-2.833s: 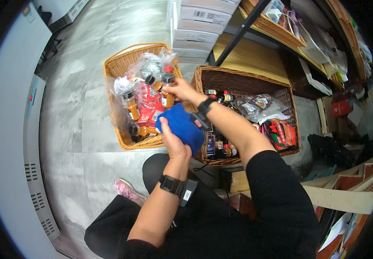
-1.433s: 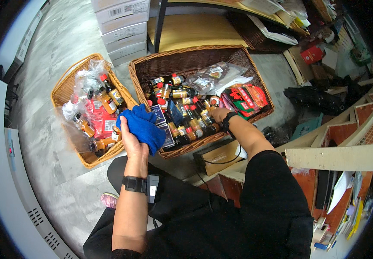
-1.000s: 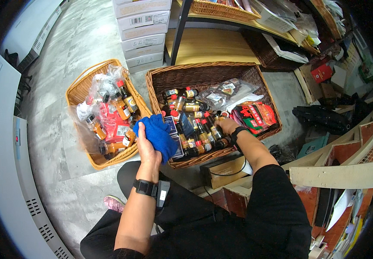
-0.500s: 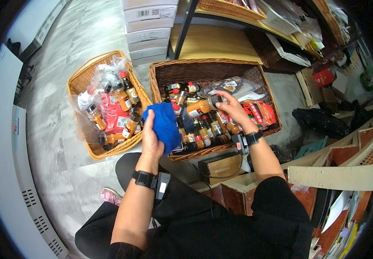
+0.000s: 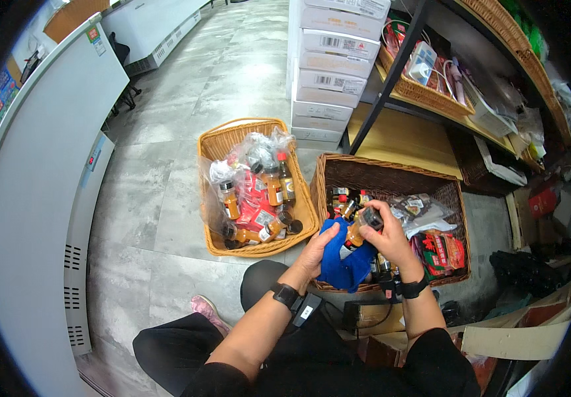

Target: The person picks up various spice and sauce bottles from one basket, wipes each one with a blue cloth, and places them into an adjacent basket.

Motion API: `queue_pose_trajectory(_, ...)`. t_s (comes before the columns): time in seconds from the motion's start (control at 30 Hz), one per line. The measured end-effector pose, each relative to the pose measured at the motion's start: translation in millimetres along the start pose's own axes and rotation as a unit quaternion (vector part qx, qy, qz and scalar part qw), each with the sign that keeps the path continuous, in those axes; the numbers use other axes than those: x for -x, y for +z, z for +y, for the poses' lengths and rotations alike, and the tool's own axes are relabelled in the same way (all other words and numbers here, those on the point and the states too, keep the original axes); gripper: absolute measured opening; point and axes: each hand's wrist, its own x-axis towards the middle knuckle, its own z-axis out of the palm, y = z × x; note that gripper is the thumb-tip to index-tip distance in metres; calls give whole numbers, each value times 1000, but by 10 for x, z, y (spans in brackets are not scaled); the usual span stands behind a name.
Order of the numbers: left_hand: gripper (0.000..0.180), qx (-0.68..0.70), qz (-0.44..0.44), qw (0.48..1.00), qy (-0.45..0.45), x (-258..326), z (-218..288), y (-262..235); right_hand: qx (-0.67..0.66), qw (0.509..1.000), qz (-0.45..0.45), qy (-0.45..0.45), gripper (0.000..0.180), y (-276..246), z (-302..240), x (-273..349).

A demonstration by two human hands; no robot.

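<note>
Lifting out of the dark basket (image 5: 338, 173), the right hand (image 5: 391, 239) now has its fingers clamped on a small bottle (image 5: 359, 228) it was only reaching for before. It meets the blue cloth (image 5: 342, 261), gripped in the left hand (image 5: 317, 248), so wiping seems to begin.

floor (image 5: 166, 185): grey tile | shelving (image 5: 424, 106): wooden | stacked white boxes (image 5: 328, 66)

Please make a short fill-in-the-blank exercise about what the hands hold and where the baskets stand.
1. The left hand holds a cloth of ____ colour.
2. The right hand holds a small ____ against the cloth.
3. Both hands are above the ____ wicker basket, the one nearer the shelves.
4. The light wicker basket stands on the ____.

Missing words: blue; bottle; dark; floor
</note>
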Motion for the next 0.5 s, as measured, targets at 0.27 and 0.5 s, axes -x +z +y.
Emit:
queue_pose_trajectory(0.27,38,6,-16,999,-45,-43,-62,-139,-142,986,-80,-34,44,170,-133,43)
queue_pose_trajectory(0.5,37,-68,14,997,19,37,32,-17,-247,966,72,33,34,293,27,78)
